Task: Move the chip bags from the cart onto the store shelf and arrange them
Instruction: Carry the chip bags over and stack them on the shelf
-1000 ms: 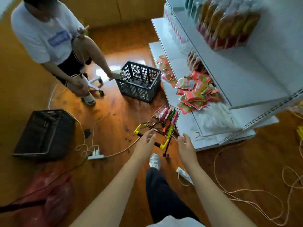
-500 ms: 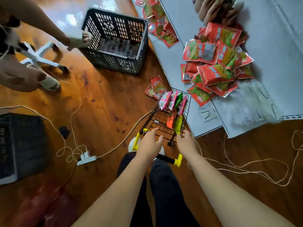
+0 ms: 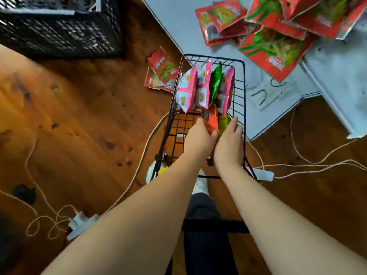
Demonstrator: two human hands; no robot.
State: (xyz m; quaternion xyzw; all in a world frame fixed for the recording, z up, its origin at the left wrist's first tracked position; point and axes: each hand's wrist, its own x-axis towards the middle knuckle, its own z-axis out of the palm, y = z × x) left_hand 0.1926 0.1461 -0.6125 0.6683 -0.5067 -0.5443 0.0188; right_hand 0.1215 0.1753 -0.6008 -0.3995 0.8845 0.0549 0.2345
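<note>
A small black wire cart [image 3: 241, 90] stands on the wooden floor against the white bottom shelf [image 3: 178, 22]. Pink and green chip bags [image 3: 200, 90] stand upright at its far end. Both my hands are inside the cart. My left hand [image 3: 198, 139] grips an orange-red bag [image 3: 212, 120]. My right hand [image 3: 229, 143] presses its fingers against a yellow-green bag [image 3: 224, 121] beside it; whether it has a full grip is unclear. A pile of red chip bags [image 3: 274, 30] lies on the shelf at upper right.
Two red bags [image 3: 161, 71] lie on the floor left of the cart. A black plastic crate [image 3: 59, 30] sits at upper left. Cords and string [image 3: 309, 165] cross the floor, with a power strip [image 3: 81, 225] at lower left. My leg and white shoe are under the cart.
The view has dropped down and closer to the cart. My hands left the yellow-ended handle and reached into the cart, where the left closed on the orange-red bag.
</note>
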